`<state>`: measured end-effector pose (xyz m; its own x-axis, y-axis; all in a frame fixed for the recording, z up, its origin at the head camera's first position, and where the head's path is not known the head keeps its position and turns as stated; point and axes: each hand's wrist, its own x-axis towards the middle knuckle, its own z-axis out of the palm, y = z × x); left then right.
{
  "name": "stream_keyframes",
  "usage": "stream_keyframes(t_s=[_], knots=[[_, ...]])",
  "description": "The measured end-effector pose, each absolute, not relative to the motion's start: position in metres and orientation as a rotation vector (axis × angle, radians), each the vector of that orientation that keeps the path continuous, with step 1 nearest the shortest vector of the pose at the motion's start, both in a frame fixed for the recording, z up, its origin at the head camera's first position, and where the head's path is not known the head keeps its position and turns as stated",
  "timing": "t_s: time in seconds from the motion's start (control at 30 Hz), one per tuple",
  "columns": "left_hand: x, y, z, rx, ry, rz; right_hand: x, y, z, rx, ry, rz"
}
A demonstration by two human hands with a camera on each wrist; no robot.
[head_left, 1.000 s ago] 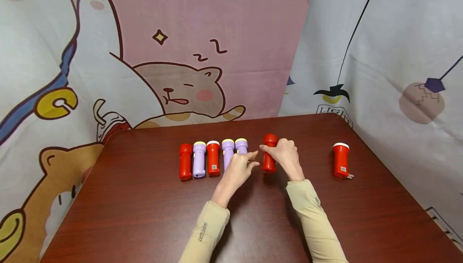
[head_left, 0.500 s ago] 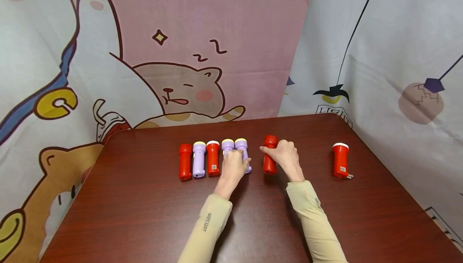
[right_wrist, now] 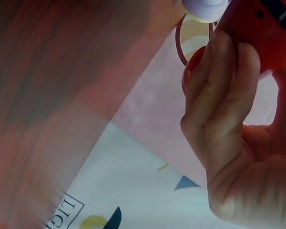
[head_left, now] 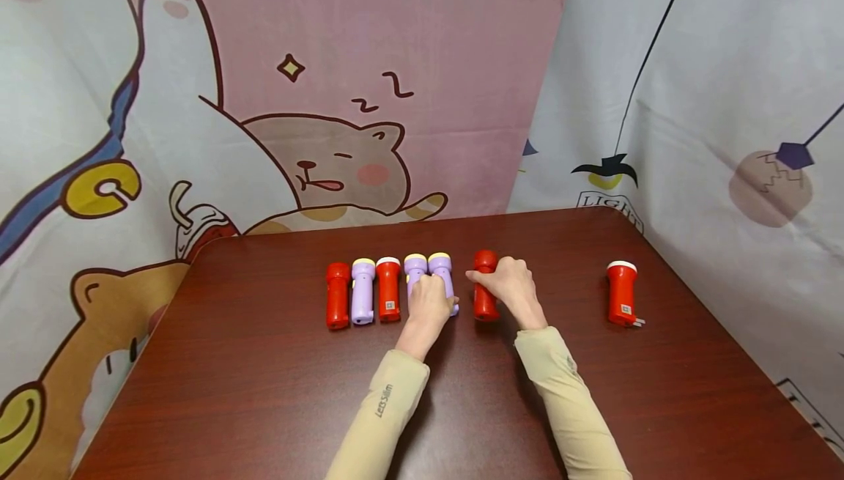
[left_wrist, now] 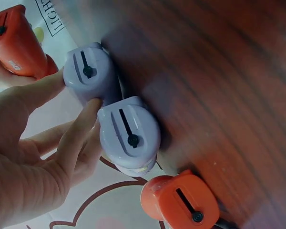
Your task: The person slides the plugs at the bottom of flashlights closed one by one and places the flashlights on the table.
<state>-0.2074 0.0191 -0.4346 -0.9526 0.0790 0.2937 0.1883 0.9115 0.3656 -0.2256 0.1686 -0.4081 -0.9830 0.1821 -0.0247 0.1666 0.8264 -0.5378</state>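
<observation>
A row of flashlights lies on the table. My left hand (head_left: 430,304) reaches over the two lavender ones at the row's right end. It pinches the rightmost lavender flashlight (left_wrist: 100,71), thumb along one side and fingers on the other. Those fingers come in beside the neighbouring lavender flashlight (left_wrist: 131,131), whose middle is covered by the hand in the head view. To the right of the row, my right hand (head_left: 517,286) grips a red flashlight (head_left: 486,300), its fingers wrapped along one side and its thumb across the front.
Further left in the row are a red flashlight with a white rim (head_left: 389,289), a lavender flashlight (head_left: 363,293) and an all-red flashlight (head_left: 338,297). Another white-rimmed red flashlight (head_left: 621,293) with plug prongs out lies at the right of the brown table (head_left: 264,392). A printed cloth (head_left: 475,62) hangs behind.
My left hand moved left from the gap onto the lavender flashlights and closed around the rightmost one. My right hand shifted the red flashlight slightly left and nearer me.
</observation>
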Motion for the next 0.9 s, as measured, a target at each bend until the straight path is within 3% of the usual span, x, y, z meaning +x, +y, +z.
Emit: stream_keyframes(t_s=[0.9], knots=[[-0.209,0.018,-0.435,-0.19,-2.804,-0.609,-0.272,0.149,-0.429,-0.19,-3.145,0.613]])
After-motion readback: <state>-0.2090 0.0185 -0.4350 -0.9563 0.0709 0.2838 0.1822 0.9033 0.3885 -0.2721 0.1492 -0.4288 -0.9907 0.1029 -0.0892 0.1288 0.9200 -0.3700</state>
